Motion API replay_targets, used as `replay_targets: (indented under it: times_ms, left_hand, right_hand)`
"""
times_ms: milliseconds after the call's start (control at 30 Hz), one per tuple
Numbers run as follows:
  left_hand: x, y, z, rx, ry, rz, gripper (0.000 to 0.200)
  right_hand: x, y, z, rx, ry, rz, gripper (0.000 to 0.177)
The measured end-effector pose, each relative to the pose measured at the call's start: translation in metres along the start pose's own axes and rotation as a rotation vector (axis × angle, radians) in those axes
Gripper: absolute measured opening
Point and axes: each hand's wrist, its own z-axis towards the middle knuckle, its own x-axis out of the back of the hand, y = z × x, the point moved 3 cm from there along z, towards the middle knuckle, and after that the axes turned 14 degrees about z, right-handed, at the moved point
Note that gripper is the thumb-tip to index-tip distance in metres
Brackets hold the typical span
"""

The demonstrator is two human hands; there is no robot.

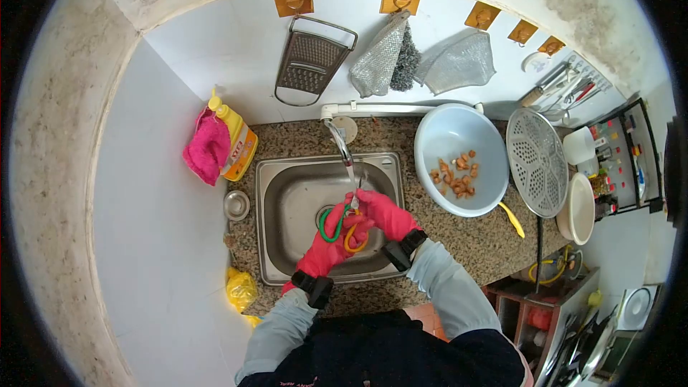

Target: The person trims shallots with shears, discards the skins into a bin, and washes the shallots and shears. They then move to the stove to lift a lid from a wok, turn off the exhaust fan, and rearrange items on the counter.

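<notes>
Across the middle, speckled counter (pixel 459 242), with steel sink (pixel 290 201) set into it. On the counter at the sink's right, pale blue tub (pixel 448 130); farther right, round perforated strainer (pixel 548 154), tilted, near cream bowl (pixel 577 209). On the wall behind, grater (pixel 309 64) hanging from a hook, and to its right, mesh cloths (pixel 380 57). At the sink's upper left, yellow bottle (pixel 242 147) standing upright, with pink cloth (pixel 204 149) against it. Over the sink, left hand (pixel 326 244), gloved in pink, palm turned up, fingers curled closed around the handles of scissors (pixel 355 203); right hand (pixel 387 213), gloved alike, fingers closed in at the blade end. Above both hands, curved tap (pixel 339 136), pointing down at the scissors, apparently with water running. Scissors held over the basin, just below the spout, one handle loop green, the other orange-yellow, blades partly hidden by gloves. Left of the sink, small metal dish (pixel 236 206). Beside the tub, yellow handle (pixel 512 219). Inside the tub, gathered toward the near side, small brown pieces (pixel 459 185), too small to identify.
</notes>
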Motion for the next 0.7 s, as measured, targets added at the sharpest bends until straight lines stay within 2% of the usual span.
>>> replay_targets:
  times_ms: [33, 67, 133, 167, 233, 267, 333, 467, 533, 567, 633, 700]
  left_hand:
    - [0.001, 0.001, -0.001, 0.087, -0.034, -0.016, 0.039]
    - [0.008, -0.001, 0.000, 0.091, -0.034, -0.015, 0.039]
    - [0.025, -0.011, 0.001, 0.243, 0.036, -0.063, 0.031]
    - [0.032, -0.015, 0.000, 0.243, 0.036, -0.063, 0.031]
    - [0.036, -0.008, -0.005, 0.030, 0.147, 0.144, 0.031]
    - [0.042, -0.007, -0.004, 0.029, 0.148, 0.141, 0.031]
    - [0.047, -0.002, -0.001, 0.175, 0.060, -0.030, 0.035]
    - [0.036, 0.004, -0.010, 0.158, 0.092, -0.013, 0.033]
    - [0.038, 0.003, -0.013, 0.130, 0.037, -0.019, 0.030]
    - [0.039, 0.004, -0.015, 0.130, 0.040, -0.020, 0.030]
    - [0.030, 0.011, -0.022, 0.146, -0.041, 0.018, 0.030]
    - [0.039, 0.009, -0.013, 0.194, -0.064, -0.020, 0.031]
  right_hand:
    - [0.004, -0.001, 0.001, 0.062, 0.038, -0.064, 0.034]
    - [0.008, 0.000, 0.000, 0.064, 0.040, -0.062, 0.034]
    - [0.004, 0.001, -0.002, 0.102, 0.209, -0.071, 0.031]
    - [0.004, 0.004, -0.001, 0.102, 0.210, -0.071, 0.031]
    - [0.011, 0.010, 0.002, 0.171, 0.197, -0.024, 0.033]
    - [0.015, 0.011, 0.005, 0.169, 0.198, -0.025, 0.033]
    - [0.020, 0.014, 0.008, 0.075, 0.177, -0.004, 0.033]
    - [0.008, 0.019, 0.009, 0.047, 0.071, 0.019, 0.033]
    - [-0.024, 0.015, -0.003, 0.035, 0.072, -0.044, 0.032]
    - [-0.018, 0.015, 0.002, 0.033, 0.071, -0.043, 0.032]
    - [-0.001, 0.013, 0.012, 0.077, 0.200, -0.071, 0.034]
    - [0.006, 0.010, 0.007, 0.113, 0.166, -0.154, 0.035]
